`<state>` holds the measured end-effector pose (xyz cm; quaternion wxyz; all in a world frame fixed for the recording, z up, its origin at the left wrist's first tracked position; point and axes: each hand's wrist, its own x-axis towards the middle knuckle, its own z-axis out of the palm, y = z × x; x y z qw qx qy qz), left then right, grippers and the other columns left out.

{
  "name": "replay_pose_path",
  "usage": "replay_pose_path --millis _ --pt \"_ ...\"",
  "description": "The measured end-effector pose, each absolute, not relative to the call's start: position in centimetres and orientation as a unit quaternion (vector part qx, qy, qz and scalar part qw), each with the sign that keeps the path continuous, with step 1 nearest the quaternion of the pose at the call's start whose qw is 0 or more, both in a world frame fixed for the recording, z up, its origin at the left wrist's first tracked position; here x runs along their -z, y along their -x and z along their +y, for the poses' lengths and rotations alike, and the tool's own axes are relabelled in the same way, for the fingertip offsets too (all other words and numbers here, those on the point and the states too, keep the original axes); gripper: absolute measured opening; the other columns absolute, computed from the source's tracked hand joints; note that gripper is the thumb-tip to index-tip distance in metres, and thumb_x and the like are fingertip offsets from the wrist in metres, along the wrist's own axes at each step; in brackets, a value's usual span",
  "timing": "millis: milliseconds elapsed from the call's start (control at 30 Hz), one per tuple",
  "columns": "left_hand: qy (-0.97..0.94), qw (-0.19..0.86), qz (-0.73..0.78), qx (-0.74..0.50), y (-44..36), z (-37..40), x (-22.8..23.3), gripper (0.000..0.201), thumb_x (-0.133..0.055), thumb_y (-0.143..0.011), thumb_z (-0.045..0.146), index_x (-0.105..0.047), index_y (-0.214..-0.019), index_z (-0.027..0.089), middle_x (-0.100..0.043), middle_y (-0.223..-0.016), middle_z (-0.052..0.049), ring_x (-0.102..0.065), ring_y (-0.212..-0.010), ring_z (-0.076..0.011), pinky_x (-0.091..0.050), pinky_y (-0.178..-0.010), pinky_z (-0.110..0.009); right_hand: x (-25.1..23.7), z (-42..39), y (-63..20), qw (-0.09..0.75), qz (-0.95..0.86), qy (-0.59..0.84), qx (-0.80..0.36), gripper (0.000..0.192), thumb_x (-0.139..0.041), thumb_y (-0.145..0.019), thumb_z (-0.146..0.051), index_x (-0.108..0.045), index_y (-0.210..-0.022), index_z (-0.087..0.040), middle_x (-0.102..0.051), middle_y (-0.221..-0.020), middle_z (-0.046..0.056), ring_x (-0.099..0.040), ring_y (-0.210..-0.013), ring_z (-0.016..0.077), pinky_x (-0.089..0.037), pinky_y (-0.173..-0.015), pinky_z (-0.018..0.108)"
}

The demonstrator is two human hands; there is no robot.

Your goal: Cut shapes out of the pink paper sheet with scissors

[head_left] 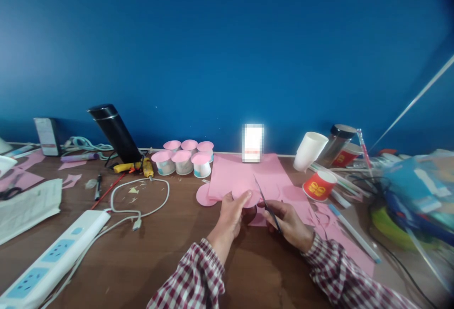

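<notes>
My left hand (230, 218) pinches a rounded piece of pink paper (252, 199) between thumb and fingers. In my right hand (290, 223) is a pair of dark scissors (271, 211), its blades pointing up and away at the paper's right edge. Whether the blades touch the paper I cannot tell. Behind both hands lies a stack of pink paper sheets (227, 172), with a pink paper disc (204, 196) beside its left corner. Several small paper cups (183, 162) topped with pink stand in two rows to the left of the stack.
A red paper cup (320, 185) and white cups (309, 150) are on the right, near pink scraps (349, 247). To the left are a power strip (53, 257), a white cable (168, 191), a black flask (115, 132) and a yellow-handled tool (129, 167). A lit screen (253, 143) stands against the wall.
</notes>
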<state>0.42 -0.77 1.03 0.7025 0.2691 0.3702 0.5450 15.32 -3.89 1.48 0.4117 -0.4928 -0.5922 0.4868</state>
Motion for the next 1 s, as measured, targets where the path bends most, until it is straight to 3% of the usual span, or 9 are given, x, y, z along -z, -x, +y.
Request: replay_pose_path --millis 467,1000 --pt "-0.259 0.703 0.375 -0.546 -0.51 -0.66 -0.89 0.036 -0.078 -0.059 0.038 -0.056 -0.073 0.013 -0.054 -0.050 0.000 -0.048 -0.040 -0.0112 -0.034 -0.041 -0.024 -1.39 -3.96 -15.46 0.409 -0.597 0.497 -0.478 0.049 -0.065 -0.074 -0.055 -0.065 -0.096 -0.012 -0.050 -0.047 -0.005 -0.045 -0.041 0.0100 -0.038 -0.042 0.024" --pt "-0.245 0.690 0.372 -0.571 -0.54 -0.66 -0.94 0.040 -0.079 -0.059 0.037 -0.060 -0.082 0.010 -0.063 -0.061 -0.006 -0.060 -0.052 -0.0173 -0.044 -0.048 -0.027 -1.73 -4.01 -15.38 0.405 -0.599 0.507 -0.468 0.050 -0.065 -0.073 -0.054 -0.067 -0.097 -0.011 -0.051 -0.045 -0.004 -0.046 -0.040 0.0099 -0.038 -0.040 0.022"
